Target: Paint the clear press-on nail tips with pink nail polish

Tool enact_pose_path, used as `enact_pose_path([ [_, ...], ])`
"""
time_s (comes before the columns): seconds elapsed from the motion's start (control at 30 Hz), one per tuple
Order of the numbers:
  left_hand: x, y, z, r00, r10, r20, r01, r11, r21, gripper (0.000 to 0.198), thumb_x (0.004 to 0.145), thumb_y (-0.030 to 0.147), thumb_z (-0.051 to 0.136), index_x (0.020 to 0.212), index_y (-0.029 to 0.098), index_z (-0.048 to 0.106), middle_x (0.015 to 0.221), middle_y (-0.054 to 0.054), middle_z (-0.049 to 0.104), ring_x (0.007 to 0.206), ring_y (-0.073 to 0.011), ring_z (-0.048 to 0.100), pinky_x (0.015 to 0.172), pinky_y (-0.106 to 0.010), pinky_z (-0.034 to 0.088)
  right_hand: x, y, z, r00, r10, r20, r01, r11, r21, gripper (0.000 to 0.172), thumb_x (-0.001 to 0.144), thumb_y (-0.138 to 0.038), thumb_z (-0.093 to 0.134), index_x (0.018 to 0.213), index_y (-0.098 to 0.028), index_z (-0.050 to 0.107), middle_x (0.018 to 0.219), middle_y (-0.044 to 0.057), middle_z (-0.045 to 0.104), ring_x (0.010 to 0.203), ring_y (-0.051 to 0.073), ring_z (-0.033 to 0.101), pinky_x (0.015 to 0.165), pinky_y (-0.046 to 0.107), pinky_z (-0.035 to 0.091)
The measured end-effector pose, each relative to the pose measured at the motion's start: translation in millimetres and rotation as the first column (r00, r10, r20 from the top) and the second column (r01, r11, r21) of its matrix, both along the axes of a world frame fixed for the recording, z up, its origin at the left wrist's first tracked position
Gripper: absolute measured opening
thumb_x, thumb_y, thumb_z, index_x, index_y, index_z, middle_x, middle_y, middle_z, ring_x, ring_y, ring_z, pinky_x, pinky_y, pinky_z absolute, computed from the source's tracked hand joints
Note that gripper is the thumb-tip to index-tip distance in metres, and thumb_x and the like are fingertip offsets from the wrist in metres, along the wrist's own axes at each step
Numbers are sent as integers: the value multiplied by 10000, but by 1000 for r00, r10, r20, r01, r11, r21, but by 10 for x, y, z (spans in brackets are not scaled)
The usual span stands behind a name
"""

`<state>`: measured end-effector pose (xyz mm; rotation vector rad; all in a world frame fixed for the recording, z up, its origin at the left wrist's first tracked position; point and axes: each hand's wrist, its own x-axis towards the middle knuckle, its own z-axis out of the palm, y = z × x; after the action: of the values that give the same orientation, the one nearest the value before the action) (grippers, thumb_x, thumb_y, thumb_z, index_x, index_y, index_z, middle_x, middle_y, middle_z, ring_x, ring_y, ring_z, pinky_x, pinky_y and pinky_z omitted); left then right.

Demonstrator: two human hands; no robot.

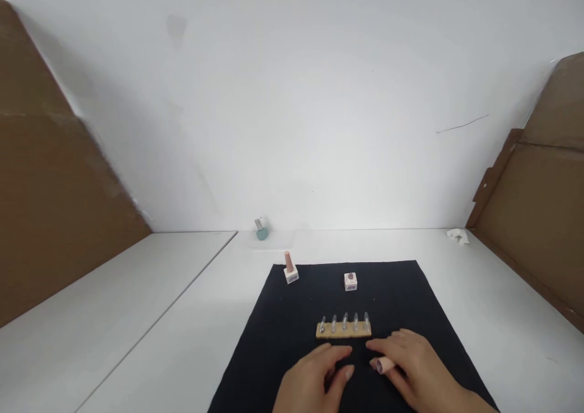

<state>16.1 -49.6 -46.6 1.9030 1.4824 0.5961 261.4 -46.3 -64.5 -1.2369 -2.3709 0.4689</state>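
Note:
My right hand [413, 364] is closed around a pale pink nail polish cap [385, 365], its open end toward the left; a brush cannot be made out clearly. Thumb and fingers apart, my left hand [314, 376] holds nothing and hovers low over the black cloth [292, 328]. Just beyond both hands lies a light wooden strip [344, 334] with several clear false nail tips [345, 322] standing in a row. Farther back is an uncapped, square nail polish bottle [350, 283]. To its left, a similar bottle [291, 273] wears its tall pinkish cap.
A teal nail polish bottle [261, 233] rests on the white table [182, 322] near the back wall. Crumpled white tissue [457, 236] lies at the back right. Brown cardboard panels [59, 176] stand on both sides.

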Motion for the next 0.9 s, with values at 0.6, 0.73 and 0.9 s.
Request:
enact_pose_path([
  [0.6, 428, 26, 99, 954, 148, -260, -174, 982, -79, 419, 999, 206, 535, 1394, 212, 673, 1092, -116, 850, 1026, -324, 789, 847, -368, 573, -110, 70, -32, 972, -1, 235, -26, 993, 115, 527, 871, -23, 590, 1366, -189, 664, 966, 82, 790, 864, 251, 732, 897, 410, 547],
  [0.73, 495, 7, 121, 942, 188, -278, -210, 976, -52, 414, 998, 194, 567, 1395, 245, 671, 1163, -101, 837, 1070, -330, 781, 886, -382, 571, -86, 78, -65, 975, 10, 221, -35, 993, 110, 545, 865, -11, 588, 1373, -197, 660, 979, 83, 791, 892, 255, 733, 913, 423, 545],
  [0.9, 559, -8, 159, 932, 253, -259, -269, 963, -28, 349, 996, 196, 590, 1293, 289, 747, 1205, -73, 824, 1068, -310, 790, 877, -352, 576, -65, 86, -66, 976, 18, 215, -43, 993, 110, 592, 844, 21, 589, 1383, -216, 651, 1021, 78, 797, 936, 256, 741, 947, 433, 535],
])
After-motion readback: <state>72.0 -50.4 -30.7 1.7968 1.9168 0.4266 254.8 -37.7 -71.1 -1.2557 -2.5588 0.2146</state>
